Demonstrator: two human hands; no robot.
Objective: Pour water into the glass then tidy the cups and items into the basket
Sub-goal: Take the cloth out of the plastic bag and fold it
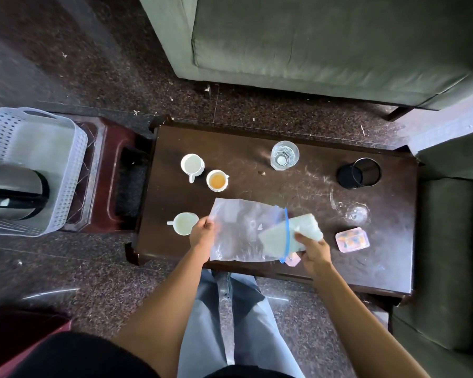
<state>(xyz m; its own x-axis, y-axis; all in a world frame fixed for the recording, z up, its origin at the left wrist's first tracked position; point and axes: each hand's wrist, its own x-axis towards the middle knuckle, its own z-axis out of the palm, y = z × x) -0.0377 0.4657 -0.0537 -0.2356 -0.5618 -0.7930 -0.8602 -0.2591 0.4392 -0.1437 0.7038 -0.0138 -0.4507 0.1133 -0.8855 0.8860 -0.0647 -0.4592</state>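
Over the near edge of the dark wooden table (257,137), my left hand (202,233) grips the closed end of a clear zip bag (241,233). My right hand (313,248) holds a pale flat packet (292,231) that sits partly inside the bag's blue-edged mouth. Three white cups stand on the left of the table: one empty (192,165), one with orange liquid (217,180), one (185,223) beside my left hand. A glass with water (284,155) stands at the back. The white perforated basket (71,148) rests on a side stool and holds a steel kettle (14,190).
A black mesh cup (359,173) lies on its side at the right. A clear glass lid (357,214) and a pink box (352,239) lie near my right hand; another pink item (294,260) peeks from under the bag. Green sofas (325,45) border the table.
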